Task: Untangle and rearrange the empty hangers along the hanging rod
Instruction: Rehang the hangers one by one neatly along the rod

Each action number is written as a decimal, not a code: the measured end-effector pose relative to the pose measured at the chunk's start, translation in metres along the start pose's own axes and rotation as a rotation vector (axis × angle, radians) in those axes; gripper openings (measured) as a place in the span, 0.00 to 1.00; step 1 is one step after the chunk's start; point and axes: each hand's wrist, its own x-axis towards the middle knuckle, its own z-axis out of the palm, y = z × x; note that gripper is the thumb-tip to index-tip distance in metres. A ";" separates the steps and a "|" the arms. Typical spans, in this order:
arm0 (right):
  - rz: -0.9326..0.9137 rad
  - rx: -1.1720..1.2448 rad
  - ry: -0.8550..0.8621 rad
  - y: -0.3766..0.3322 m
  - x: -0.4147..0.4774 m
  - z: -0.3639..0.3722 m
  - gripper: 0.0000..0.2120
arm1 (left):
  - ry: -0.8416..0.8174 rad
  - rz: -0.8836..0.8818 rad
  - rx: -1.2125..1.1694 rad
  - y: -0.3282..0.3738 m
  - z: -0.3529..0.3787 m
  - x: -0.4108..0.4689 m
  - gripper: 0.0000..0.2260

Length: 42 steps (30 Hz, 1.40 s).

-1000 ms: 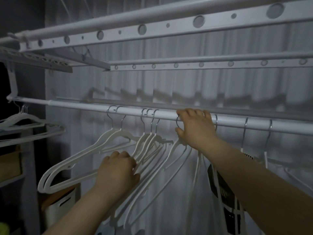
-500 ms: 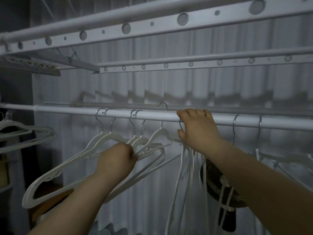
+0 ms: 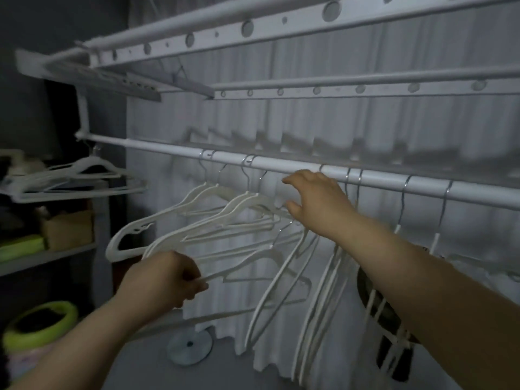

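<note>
white plastic hangers [image 3: 242, 199] with wire necks, bunched and crossed along the pale hanging rod [image 3: 168, 148], arms tilted down to the left. left hand [image 3: 163, 280] low, curled tight round the thin bar of one hanger, gripping it below the tangle. right hand [image 3: 318, 201] just under the rod, fingers spread and loose, grasping nothing; thumb close by a hanger shoulder, contact hard to tell. further hangers [image 3: 323, 291] hanging steeply below the right wrist, two more hooks [image 3: 404, 192] on the rod farther right. behind all, a pleated pale curtain [image 3: 309, 122]. above, a perforated drying rack [image 3: 247, 28]. at left, a shelf [image 3: 56, 254] with a cardboard box [image 3: 67, 229], a separate stack of hangers [image 3: 78, 175] higher up, a green-rimmed tub [image 3: 39, 319] lower down.
</note>
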 end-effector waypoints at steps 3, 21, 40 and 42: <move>0.013 0.172 -0.166 -0.023 -0.002 0.006 0.21 | 0.025 -0.048 -0.097 -0.017 -0.012 -0.030 0.06; 0.269 1.456 -0.573 -0.182 -0.050 -0.027 0.15 | 0.219 -0.126 -0.102 -0.132 -0.084 -0.135 0.11; 0.602 1.726 -0.183 -0.200 -0.075 -0.015 0.09 | -0.343 -0.047 -0.483 -0.074 -0.044 -0.169 0.08; 0.589 1.662 -0.183 -0.185 -0.072 -0.017 0.10 | -0.324 -0.018 -0.460 -0.067 -0.040 -0.157 0.08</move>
